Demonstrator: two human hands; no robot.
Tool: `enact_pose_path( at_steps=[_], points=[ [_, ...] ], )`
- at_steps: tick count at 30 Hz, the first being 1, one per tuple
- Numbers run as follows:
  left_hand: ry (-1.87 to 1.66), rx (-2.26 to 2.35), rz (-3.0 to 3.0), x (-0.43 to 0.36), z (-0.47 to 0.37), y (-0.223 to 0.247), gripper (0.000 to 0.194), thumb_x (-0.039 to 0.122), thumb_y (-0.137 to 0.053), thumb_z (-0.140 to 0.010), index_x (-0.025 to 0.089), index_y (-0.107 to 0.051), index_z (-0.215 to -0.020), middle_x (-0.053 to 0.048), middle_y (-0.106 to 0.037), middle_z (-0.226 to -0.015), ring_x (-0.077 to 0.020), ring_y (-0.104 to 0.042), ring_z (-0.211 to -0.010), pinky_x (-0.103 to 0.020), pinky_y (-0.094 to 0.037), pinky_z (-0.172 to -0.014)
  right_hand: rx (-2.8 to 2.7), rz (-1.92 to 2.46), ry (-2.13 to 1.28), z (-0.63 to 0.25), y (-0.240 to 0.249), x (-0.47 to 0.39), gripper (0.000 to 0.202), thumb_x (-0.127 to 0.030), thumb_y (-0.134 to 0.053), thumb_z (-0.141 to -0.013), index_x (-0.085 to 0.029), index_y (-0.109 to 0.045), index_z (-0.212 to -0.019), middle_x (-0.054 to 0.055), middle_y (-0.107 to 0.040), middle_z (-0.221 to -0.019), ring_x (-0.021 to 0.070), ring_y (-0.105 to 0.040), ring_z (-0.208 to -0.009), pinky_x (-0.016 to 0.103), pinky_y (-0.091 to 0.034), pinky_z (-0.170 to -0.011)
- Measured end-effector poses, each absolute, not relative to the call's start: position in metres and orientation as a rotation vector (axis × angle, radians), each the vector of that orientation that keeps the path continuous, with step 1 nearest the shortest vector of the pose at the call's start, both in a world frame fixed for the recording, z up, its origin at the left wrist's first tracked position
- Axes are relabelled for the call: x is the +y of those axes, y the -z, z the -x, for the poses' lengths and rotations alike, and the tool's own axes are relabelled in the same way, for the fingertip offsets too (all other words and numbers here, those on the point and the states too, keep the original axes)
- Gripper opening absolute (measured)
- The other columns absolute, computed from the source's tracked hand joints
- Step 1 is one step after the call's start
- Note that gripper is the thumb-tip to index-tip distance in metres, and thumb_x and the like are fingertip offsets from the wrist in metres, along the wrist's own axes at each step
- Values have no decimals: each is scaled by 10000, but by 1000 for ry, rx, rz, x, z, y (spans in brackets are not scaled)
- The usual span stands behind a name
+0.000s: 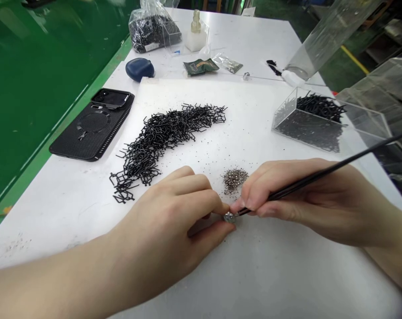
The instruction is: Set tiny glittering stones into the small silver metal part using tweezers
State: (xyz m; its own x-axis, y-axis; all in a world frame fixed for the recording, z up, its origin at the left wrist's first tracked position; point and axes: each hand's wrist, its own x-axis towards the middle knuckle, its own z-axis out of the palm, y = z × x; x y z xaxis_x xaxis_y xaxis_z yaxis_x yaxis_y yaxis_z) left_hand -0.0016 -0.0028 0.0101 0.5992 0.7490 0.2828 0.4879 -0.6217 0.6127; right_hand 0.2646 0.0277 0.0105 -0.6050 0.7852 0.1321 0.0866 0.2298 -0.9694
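Small metal part [229, 217] is pinched by left hand [174, 212], thumb to finger, over tabletop [260, 279]. Black tweezers [353, 159] are pinched by right hand [323, 206], tips at part. Room is bounded by granule heap [234, 180] just beyond, black wire pile [164, 133] left; nearside is open.

This looked like a small-parts workshop. The white table [274, 283] around the grip of the left hand [167, 217] bore a heap of tiny grains [235, 179] just beyond that grip and a bank of bent black pieces [167, 130] farther out to its left. A clear box [285, 116] of dark pieces stood beyond it to the right, and a yellow floor line [354, 60] showed past the box.
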Motion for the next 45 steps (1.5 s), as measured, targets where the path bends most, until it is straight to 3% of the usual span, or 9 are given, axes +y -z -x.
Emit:
enact_pose_path(
  at_steps=[33,37,41,45],
  points=[
    [-739,968,-2331,-3,1,-9,182,95,-808,-1032,136,-801,-855,-2,-736,-821,-138,-655,-803,-242,-514,-673,-1895,832,-1417,-265,-11,28,82,-237,-911,-1038,-316,-907,-1019,-15,-909,-974,184,-881,-909,248,-718,-771],
    [-829,956,-2315,-2,2,-7,173,133,-737,-1078,150,-834,-936,0,-736,-826,-140,-645,-786,-251,-505,-671,-1868,846,-1212,-271,-20,28,104,-246,-930,-1025,-350,-917,-1026,-19,-902,-957,188,-864,-884,284,-709,-775],
    [-836,977,-2285,-3,5,0,143,134,-745,-1056,198,-830,-960,12,-751,-840,-144,-653,-788,-249,-521,-703,-2053,964,-745,-292,-38,30,128,-258,-948,-990,-384,-941,-1016,-1,-879,-974,201,-804,-807,336,-656,-727],
    [-881,983,-2238,-3,6,5,123,156,-780,-1012,259,-840,-1042,25,-749,-865,-161,-667,-794,-267,-537,-721,-2316,1106,-531,-317,-48,35,264,-142,-775,-1010,-351,-926,-1067,21,-880,-989,211,-781,-738,352,-582,-612]
  ],
)
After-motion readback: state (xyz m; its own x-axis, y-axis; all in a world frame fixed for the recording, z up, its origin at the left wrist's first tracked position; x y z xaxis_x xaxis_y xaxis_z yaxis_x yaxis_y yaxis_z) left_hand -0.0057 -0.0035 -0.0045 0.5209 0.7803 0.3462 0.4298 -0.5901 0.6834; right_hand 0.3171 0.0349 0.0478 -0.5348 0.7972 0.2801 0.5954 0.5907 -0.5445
